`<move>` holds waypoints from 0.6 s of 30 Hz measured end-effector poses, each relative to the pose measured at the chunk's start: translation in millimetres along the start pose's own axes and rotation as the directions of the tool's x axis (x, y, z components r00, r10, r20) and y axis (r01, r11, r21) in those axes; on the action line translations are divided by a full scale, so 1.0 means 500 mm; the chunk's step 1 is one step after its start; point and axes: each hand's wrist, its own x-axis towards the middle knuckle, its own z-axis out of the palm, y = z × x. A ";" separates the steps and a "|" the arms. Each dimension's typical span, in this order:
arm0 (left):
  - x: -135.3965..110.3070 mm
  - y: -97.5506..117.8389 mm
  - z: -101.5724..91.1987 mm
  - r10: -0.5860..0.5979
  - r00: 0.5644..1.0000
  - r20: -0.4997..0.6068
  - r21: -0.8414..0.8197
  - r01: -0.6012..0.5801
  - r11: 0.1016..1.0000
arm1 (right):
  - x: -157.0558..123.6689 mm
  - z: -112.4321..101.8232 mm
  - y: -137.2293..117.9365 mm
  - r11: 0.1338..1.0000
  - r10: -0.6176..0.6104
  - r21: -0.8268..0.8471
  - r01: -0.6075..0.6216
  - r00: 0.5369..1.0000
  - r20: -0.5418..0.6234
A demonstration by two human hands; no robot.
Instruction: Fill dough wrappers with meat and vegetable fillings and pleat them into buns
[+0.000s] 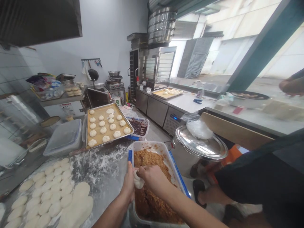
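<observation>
A small pleated dough bun (138,181) is between my two hands, over a plastic tub. My left hand (128,181) cups it from the left side. Bent over its top is my right hand (154,180), fingers pinched together on the dough. Brown shredded filling (152,160) is heaped in the tub (177,164), which has blue side clips. Flattened dough rounds (55,196) lie in rows on the floured table (102,177) to the left, beside larger overlapping dough sheets (79,205). The bun's underside is hidden by my fingers.
Ahead, a lined baking tray (98,110) carries several shaped buns. Next to it are a tub of dark filling (140,126) and a lidded plastic box (65,136). A steel pot (190,158) stands at right, near another person (263,177).
</observation>
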 end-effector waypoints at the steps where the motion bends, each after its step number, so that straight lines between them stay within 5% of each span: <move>1: -0.001 0.001 0.000 0.015 1.000 0.001 0.002 -0.015 1.000 | 0.000 -0.001 0.000 1.000 -0.006 -0.008 0.006 1.000 0.003; 18: -0.009 0.018 0.002 0.062 0.997 -0.049 0.152 -0.054 0.987 | -0.004 -0.001 -0.002 0.989 -0.021 0.142 0.036 0.994 -0.107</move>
